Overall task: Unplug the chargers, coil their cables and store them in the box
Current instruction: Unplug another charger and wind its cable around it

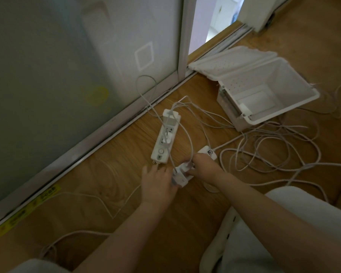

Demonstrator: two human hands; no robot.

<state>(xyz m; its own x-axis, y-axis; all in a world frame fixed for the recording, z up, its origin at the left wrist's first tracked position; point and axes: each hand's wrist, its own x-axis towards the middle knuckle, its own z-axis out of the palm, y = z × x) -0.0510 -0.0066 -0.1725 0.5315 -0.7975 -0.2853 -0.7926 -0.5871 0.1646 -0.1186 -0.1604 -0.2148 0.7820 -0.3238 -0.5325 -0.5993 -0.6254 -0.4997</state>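
Head view, looking down on a wooden floor (126,194): the white box (295,107) stands open at upper right, seemingly with no charger in it yet. Uncoiled cables (264,146) sprawl on its near side. A power strip (164,142) lies left of them, with 1 plug (171,116) seated at its far end. Just nearer than the strip, the right hand (203,166) pinches a white charger (182,172). The left hand (158,182) touches the charger's lower side, but its grip cannot be told. A 2nd charger (209,152) lies just beyond the right hand. Coiling seems barely begun; next, loop this charger's cable.

Wood-grain floor (110,174); smooth white plastic box (264,91).
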